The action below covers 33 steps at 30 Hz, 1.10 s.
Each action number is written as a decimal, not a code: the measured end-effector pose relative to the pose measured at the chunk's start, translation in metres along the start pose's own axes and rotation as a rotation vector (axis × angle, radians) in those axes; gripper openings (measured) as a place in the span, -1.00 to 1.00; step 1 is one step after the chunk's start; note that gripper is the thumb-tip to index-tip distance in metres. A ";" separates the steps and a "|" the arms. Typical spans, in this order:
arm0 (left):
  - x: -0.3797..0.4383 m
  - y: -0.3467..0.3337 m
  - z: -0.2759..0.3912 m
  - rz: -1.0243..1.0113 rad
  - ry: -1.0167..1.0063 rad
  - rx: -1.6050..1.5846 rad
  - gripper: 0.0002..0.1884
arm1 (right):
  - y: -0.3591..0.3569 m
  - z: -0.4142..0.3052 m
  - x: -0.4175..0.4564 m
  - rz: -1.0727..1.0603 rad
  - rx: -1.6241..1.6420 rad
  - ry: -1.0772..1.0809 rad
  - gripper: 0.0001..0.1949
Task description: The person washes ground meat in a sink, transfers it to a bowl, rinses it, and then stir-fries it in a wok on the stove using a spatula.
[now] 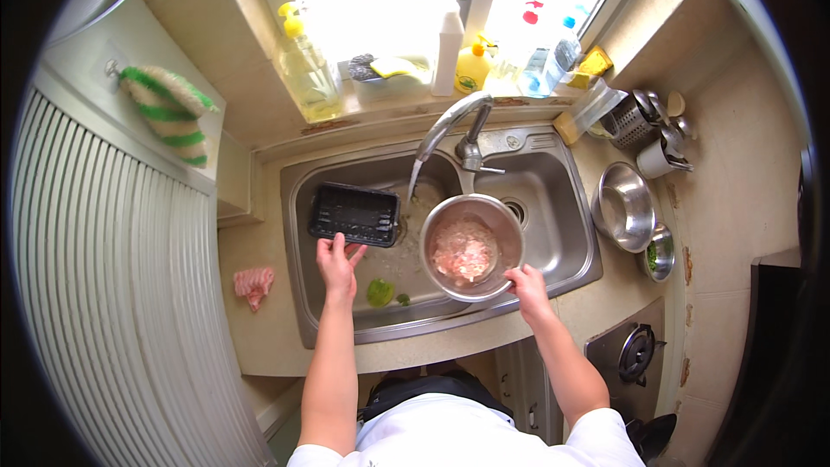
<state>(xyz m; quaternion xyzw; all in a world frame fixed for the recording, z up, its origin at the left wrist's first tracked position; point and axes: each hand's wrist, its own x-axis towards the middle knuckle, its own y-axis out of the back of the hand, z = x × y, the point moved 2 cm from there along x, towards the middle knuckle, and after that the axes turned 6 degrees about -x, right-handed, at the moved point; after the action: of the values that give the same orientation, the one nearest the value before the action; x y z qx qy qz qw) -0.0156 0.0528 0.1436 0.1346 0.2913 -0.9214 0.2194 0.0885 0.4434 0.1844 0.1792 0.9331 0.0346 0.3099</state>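
A black plastic tray (355, 214) is in the left basin of the steel sink (395, 329), with my left hand (338, 266) holding its near edge between thumb and fingers. With my right hand (530, 292) I grip the near right rim of a round steel bowl (515, 233). Pinkish chopped meat (463, 253) lies in the bowl, which is over the divider between the basins. Water runs from the curved faucet (454, 120) into the left basin, between tray and bowl. A green leafy piece (380, 292) and a smaller one (403, 299) rest on the basin floor.
A crumpled pink striped cloth (253, 285) lies on the counter at left. At right stand a steel bowl (624, 207), a small bowl with chopped greens (659, 251), utensil holders (632, 122) and a gas burner (637, 353). Bottles, including a yellow pump bottle (472, 68), line the windowsill.
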 end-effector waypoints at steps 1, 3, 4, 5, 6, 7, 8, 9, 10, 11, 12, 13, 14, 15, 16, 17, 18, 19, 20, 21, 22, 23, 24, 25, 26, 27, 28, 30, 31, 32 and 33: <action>0.005 -0.008 -0.008 -0.021 0.014 0.024 -0.86 | 0.015 -0.002 -0.004 0.017 0.038 0.005 -0.92; 0.013 -0.022 -0.023 -0.060 0.038 0.073 -0.86 | 0.047 0.011 0.008 0.073 0.022 0.026 -0.92; 0.019 -0.025 -0.030 -0.073 0.047 0.082 -0.86 | 0.061 0.012 0.012 0.100 0.007 0.020 -0.92; 0.022 -0.028 -0.037 -0.077 0.060 0.098 -0.86 | 0.073 0.015 0.016 0.123 -0.009 0.014 -0.92; 0.026 -0.032 -0.044 -0.085 0.072 0.113 -0.86 | 0.084 0.018 0.021 0.172 0.004 0.017 -0.91; 0.030 -0.038 -0.048 -0.093 0.082 0.130 -0.87 | 0.096 0.024 0.030 0.198 0.002 0.005 -0.92; 0.034 -0.043 -0.052 -0.097 0.093 0.133 -0.87 | 0.107 0.030 0.040 0.221 -0.003 -0.005 -0.92; 0.037 -0.046 -0.055 -0.097 0.103 0.139 -0.87 | 0.113 0.036 0.052 0.238 -0.008 -0.018 -0.92; 0.040 -0.047 -0.057 -0.093 0.110 0.147 -0.87 | 0.116 0.038 0.065 0.246 0.002 -0.026 -0.92; 0.042 -0.048 -0.060 -0.090 0.110 0.168 -0.87 | 0.116 0.041 0.080 0.257 0.024 -0.033 -0.92; 0.045 -0.048 -0.064 -0.086 0.109 0.192 -0.87 | 0.117 0.047 0.098 0.252 0.016 -0.049 -0.92; 0.047 -0.048 -0.067 -0.084 0.110 0.215 -0.87 | 0.121 0.058 0.117 0.250 0.007 -0.064 -0.92; 0.049 -0.052 -0.071 -0.096 0.110 0.241 -0.88 | 0.129 0.076 0.139 0.271 0.012 -0.087 -0.91; 0.051 -0.050 -0.069 -0.107 0.081 0.253 -0.88 | 0.121 0.080 0.152 0.277 0.035 -0.124 -0.90; 0.052 -0.054 -0.072 -0.134 0.062 0.258 -0.88 | 0.125 0.093 0.165 0.270 0.084 -0.159 -0.89; 0.054 -0.057 -0.075 -0.161 0.044 0.264 -0.88 | 0.130 0.105 0.178 0.263 0.132 -0.194 -0.89; 0.058 -0.058 -0.079 -0.173 0.027 0.249 -0.88 | 0.133 0.119 0.189 0.257 0.153 -0.207 -0.89; 0.060 -0.059 -0.081 -0.177 0.025 0.250 -0.87 | 0.134 0.127 0.196 0.249 0.170 -0.215 -0.89; 0.062 -0.061 -0.083 -0.184 0.024 0.250 -0.87 | 0.136 0.135 0.202 0.245 0.188 -0.223 -0.89; 0.063 -0.058 -0.085 -0.182 0.020 0.251 -0.87 | 0.132 0.135 0.205 0.227 0.187 -0.248 -0.89; 0.064 -0.057 -0.088 -0.176 0.015 0.240 -0.86 | 0.130 0.134 0.208 0.213 0.186 -0.273 -0.89; 0.064 -0.055 -0.092 -0.176 0.004 0.235 -0.86 | 0.130 0.133 0.210 0.203 0.187 -0.297 -0.88; 0.063 -0.059 -0.095 -0.180 -0.007 0.227 -0.86 | 0.128 0.126 0.211 0.192 0.140 -0.323 -0.84; 0.062 -0.062 -0.098 -0.187 -0.017 0.218 -0.85 | 0.130 0.120 0.211 0.216 0.025 -0.341 -0.80; 0.062 -0.067 -0.102 -0.190 -0.051 0.220 -0.86 | 0.134 0.113 0.209 0.241 -0.089 -0.359 -0.77; 0.063 -0.069 -0.105 -0.188 -0.087 0.225 -0.87 | 0.131 0.100 0.200 0.260 -0.205 -0.378 -0.74; 0.064 -0.068 -0.106 -0.178 -0.128 0.230 -0.87 | 0.124 0.082 0.187 0.315 -0.489 -0.268 -0.71; 0.066 -0.062 -0.107 -0.165 -0.216 0.310 -0.88 | 0.101 0.033 0.152 0.421 -1.053 -0.014 -0.64; 0.068 -0.060 -0.108 -0.164 -0.262 0.386 -0.87 | 0.086 0.014 0.133 0.493 -1.111 0.183 -0.57; 0.069 -0.060 -0.110 -0.165 -0.306 0.463 -0.85 | 0.070 -0.001 0.119 0.437 -1.023 0.311 -0.64; 0.065 -0.061 -0.106 -0.146 -0.316 0.550 -0.82 | 0.040 -0.022 0.103 0.305 -0.870 0.326 -0.71</action>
<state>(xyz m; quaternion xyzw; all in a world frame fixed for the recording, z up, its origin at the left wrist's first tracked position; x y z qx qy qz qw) -0.0888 0.1401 0.0642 0.0229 0.0025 -0.9884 0.1504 0.0114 0.5188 0.1508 0.1602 0.8315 0.4938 0.1976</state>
